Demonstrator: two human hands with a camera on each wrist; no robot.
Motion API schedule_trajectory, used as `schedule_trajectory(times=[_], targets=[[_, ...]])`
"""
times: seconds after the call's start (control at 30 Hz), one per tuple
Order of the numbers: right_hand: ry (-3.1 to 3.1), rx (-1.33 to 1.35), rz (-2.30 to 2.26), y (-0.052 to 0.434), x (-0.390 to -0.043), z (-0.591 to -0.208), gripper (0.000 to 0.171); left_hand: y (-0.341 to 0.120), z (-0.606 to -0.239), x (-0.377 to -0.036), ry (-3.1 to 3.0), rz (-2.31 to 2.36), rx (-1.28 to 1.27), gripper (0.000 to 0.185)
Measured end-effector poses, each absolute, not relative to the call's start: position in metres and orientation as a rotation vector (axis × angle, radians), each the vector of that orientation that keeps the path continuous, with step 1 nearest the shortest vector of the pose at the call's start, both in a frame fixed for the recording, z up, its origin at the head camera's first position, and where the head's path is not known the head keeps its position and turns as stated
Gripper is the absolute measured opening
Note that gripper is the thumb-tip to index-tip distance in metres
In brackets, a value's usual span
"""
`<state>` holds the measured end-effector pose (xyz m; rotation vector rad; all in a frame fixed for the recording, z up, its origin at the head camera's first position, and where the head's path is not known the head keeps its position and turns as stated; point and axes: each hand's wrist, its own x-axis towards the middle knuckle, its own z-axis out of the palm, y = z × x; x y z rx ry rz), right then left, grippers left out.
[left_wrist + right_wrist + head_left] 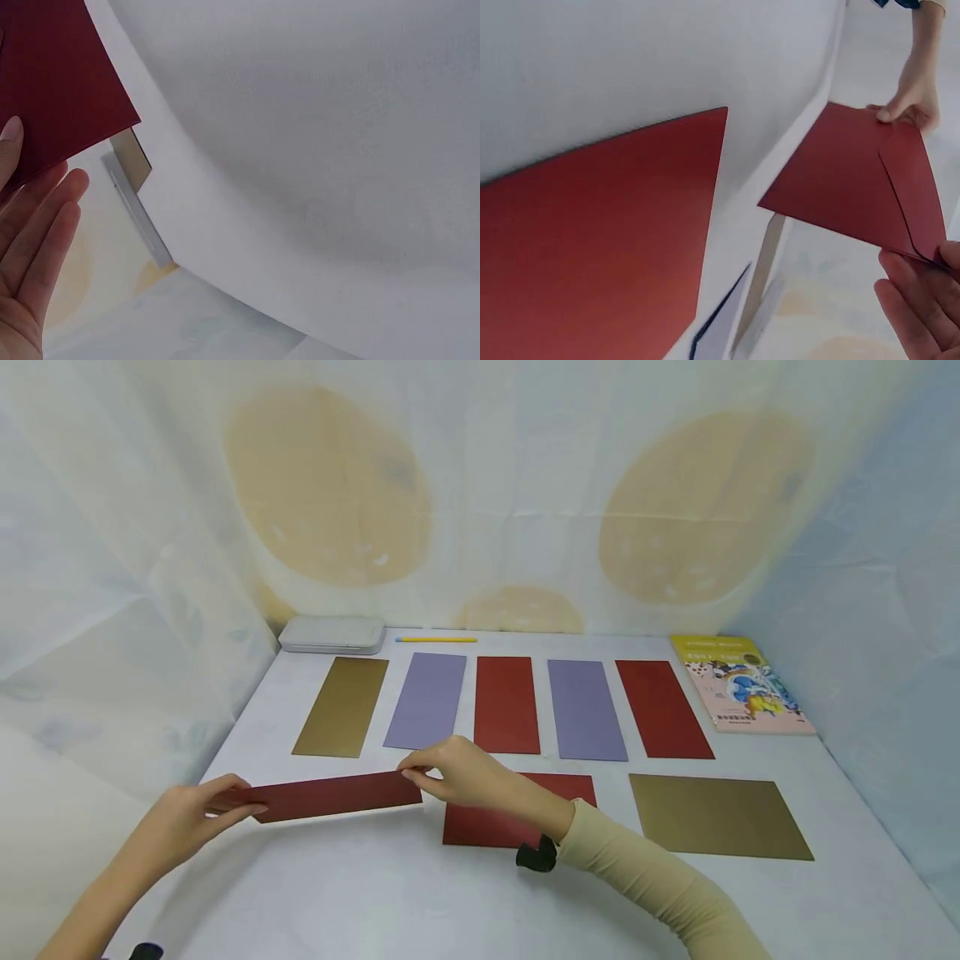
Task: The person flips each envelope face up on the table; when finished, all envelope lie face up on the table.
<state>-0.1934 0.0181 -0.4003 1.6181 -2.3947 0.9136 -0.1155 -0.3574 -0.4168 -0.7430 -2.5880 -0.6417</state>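
Note:
A dark red envelope (337, 797) is held tilted above the near left part of the table, its flap line visible in the right wrist view. My left hand (191, 818) pinches its left end between thumb and fingers. At the other end, my right hand (468, 777) pinches the corner with thumb and fingertips. Below the right forearm lies another red envelope (480, 827), partly covered by the arm. To its right a gold envelope (720, 817) lies lengthwise.
Behind the hands runs a row: gold envelope (341, 708), lavender envelope (425, 700), red envelope (507, 704), lavender envelope (587, 710), red envelope (664, 708). Farther back are a pale flat case (333, 633), a yellow pencil (437, 640) and a colourful book (742, 685). Curtains enclose the table.

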Motion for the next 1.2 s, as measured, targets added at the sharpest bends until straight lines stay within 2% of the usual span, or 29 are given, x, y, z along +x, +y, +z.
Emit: schedule_trajectory(times=[0.3, 0.6, 0.9, 1.2], targets=[[-2.557, 1.58, 1.143, 0.016, -0.206, -0.406, 0.015, -0.356, -0.419, -0.121, -2.593, -0.557, -0.65, 0.043], [-2.628, 1.502, 1.193, 0.016, -0.219, -0.418, 0.016, -0.354, -0.428, -0.136, -2.554, -0.535, -0.734, 0.058], [-2.665, 1.52, 0.955, 0.016, -0.221, -0.426, 0.042, -0.353, -0.433, -0.15, -2.535, -0.506, -0.808, 0.066], [-2.734, 1.528, 0.755, 0.014, -0.226, -0.43, 0.041, -0.355, -0.436, -0.162, -2.743, -0.516, -0.767, 0.062]])
